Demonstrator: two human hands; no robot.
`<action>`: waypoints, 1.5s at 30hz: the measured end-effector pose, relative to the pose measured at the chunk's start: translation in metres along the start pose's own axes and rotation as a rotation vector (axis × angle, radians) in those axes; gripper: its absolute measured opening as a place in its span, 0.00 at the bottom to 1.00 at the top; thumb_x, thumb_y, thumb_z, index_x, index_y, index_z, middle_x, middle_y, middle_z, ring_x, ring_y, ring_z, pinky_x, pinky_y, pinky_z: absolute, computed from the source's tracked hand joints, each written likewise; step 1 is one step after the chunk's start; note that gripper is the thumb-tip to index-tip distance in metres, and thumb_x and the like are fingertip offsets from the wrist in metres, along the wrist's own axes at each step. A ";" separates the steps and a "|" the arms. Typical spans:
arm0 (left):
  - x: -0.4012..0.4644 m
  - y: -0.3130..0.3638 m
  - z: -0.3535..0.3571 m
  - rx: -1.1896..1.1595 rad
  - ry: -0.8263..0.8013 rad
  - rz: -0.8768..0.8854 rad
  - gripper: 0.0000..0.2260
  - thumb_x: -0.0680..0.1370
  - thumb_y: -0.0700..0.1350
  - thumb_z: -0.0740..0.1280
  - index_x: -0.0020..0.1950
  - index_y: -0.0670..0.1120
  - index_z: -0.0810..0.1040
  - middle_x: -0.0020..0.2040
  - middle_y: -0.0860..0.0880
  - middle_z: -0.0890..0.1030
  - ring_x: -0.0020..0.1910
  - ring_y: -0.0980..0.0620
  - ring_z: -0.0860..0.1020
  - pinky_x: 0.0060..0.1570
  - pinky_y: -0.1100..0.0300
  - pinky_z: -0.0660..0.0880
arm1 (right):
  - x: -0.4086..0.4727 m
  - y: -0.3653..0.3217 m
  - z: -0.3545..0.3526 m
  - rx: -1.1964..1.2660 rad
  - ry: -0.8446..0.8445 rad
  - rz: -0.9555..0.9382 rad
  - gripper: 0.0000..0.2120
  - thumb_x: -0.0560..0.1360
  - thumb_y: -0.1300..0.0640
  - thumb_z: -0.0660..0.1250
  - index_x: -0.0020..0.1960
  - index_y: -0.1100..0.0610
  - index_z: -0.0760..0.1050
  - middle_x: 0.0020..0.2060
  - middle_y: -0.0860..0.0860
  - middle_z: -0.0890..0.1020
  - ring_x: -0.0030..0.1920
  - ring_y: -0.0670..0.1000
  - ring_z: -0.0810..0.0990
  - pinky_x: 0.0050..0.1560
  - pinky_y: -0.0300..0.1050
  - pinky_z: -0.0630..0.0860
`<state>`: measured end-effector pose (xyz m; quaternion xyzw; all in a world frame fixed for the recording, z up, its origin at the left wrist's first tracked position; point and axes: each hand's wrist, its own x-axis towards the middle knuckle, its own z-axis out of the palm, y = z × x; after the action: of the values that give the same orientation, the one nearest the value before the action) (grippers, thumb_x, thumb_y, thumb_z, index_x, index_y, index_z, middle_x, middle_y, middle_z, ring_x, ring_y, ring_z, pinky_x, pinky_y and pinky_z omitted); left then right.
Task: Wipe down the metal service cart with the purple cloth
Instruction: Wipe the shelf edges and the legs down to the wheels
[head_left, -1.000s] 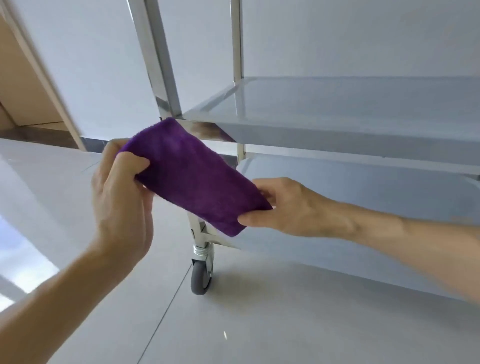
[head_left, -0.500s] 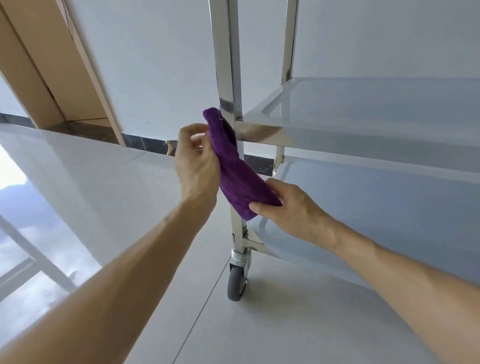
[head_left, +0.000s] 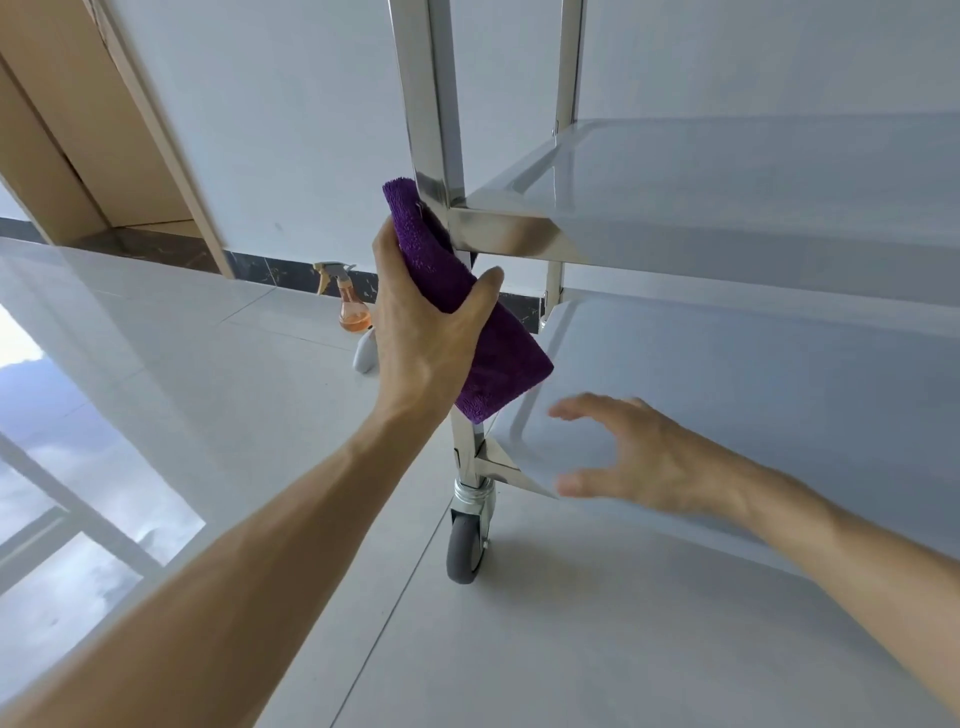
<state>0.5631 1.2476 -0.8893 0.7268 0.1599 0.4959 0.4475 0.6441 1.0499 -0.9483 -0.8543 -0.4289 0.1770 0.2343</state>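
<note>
left hand (head_left: 421, 332) grips purple cloth (head_left: 470, 317) against cart post (head_left: 434, 130), thumb wrapped over it; right hand (head_left: 644, 457), fingers spread wide, holds nothing beside lower shelf edge (head_left: 511, 467).

My left hand (head_left: 421, 332) grips the cloth (head_left: 467, 322) against the cart (head_left: 727, 208) post (head_left: 431, 104), just below the shelf corner. My right hand (head_left: 639, 457) hovers right of and below the grip, apart from it. Caster (head_left: 466, 545) directly below. Spray bottle (head_left: 349, 301) behind, left of the grip, on the floor (head_left: 208, 364).
</note>
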 end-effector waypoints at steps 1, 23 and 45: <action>0.001 0.000 0.003 0.012 0.023 -0.002 0.29 0.70 0.52 0.75 0.67 0.54 0.67 0.44 0.68 0.75 0.45 0.63 0.76 0.45 0.70 0.73 | -0.007 0.015 0.000 -0.144 -0.022 0.055 0.37 0.66 0.31 0.70 0.71 0.32 0.59 0.69 0.33 0.66 0.71 0.44 0.61 0.69 0.49 0.63; -0.034 -0.061 0.033 -0.005 0.057 -0.181 0.18 0.69 0.54 0.75 0.52 0.52 0.72 0.41 0.60 0.79 0.40 0.61 0.78 0.39 0.70 0.72 | -0.028 0.086 0.026 -0.601 -0.012 0.024 0.46 0.75 0.35 0.59 0.70 0.34 0.21 0.74 0.33 0.29 0.76 0.44 0.28 0.77 0.57 0.34; -0.064 -0.085 0.006 0.156 -0.249 -0.347 0.11 0.76 0.45 0.69 0.53 0.56 0.71 0.42 0.58 0.80 0.39 0.69 0.78 0.31 0.73 0.71 | -0.026 0.082 0.021 -0.556 -0.041 0.045 0.46 0.73 0.34 0.61 0.76 0.36 0.30 0.74 0.34 0.31 0.77 0.45 0.30 0.77 0.59 0.35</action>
<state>0.5569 1.2478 -0.9955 0.7765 0.2640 0.3041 0.4847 0.6717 0.9915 -1.0085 -0.8913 -0.4466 0.0750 -0.0217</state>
